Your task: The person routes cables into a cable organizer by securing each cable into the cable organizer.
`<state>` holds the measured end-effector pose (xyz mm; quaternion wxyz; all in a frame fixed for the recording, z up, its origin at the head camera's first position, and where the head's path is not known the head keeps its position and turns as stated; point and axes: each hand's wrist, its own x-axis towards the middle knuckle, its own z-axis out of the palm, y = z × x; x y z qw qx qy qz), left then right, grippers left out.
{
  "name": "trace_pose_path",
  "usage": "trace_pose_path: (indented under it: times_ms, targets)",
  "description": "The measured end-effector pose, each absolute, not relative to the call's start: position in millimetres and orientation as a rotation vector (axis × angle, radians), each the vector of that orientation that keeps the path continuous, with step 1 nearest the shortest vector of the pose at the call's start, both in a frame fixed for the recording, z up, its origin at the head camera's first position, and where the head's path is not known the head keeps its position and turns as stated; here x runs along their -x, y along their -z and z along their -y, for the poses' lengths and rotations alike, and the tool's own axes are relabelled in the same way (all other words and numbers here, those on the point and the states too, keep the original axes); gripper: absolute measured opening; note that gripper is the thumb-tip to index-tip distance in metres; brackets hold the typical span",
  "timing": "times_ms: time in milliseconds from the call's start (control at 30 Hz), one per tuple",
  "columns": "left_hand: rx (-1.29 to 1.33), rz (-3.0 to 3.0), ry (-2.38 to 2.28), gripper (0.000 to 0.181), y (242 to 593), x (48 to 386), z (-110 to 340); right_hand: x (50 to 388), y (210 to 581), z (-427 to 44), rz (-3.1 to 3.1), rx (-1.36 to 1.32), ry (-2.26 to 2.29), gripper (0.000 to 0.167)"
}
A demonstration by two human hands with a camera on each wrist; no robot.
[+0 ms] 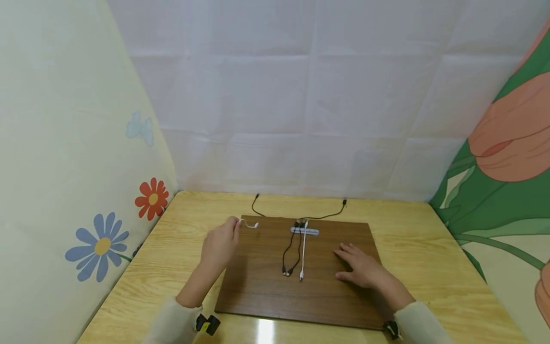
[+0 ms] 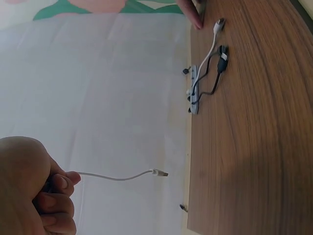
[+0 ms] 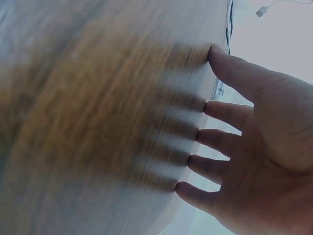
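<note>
My left hand (image 1: 219, 242) pinches a white USB cable (image 2: 120, 179) above the left back part of a brown wooden board (image 1: 258, 291). The cable's plug end hangs free, pointing toward the board; the rest is hidden in the curled fingers. My right hand (image 1: 360, 267) rests its spread fingertips on the board's right side, holding nothing. Between the hands, a pale cable-clip strip (image 1: 313, 232) sits near the board's back edge. Another white cable (image 1: 303, 253) and black cables (image 1: 284, 255) run through it, their front ends lying on the board.
The board lies on a light wood-grain table (image 1: 412, 239). Behind it, two black cable ends (image 1: 344, 203) reach onto the table. A white sheet (image 1: 275, 119) hangs at the back, with flower-printed cloths (image 1: 507, 143) at the sides.
</note>
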<state>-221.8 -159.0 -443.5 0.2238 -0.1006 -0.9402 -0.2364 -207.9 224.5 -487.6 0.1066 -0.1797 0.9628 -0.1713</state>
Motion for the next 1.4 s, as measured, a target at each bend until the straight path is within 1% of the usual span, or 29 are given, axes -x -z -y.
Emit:
trace_pose_path:
  times_ms: [467,800,1267,1400]
  targets:
    - [0.354,2.537,0.716,0.014,443,220,133,208,486,-223,-2.823,0.49,0.512,0.071]
    - [0.407,2.533,0.784,0.017,439,215,116,209,486,-221,-2.827,0.464,0.494,0.069]
    - [0.486,2.529,0.833,0.017,437,209,97,212,477,-214,-2.808,0.444,0.487,0.066]
    - [0.499,2.543,0.849,0.018,436,208,92,215,478,-210,-2.838,0.462,0.493,0.062]
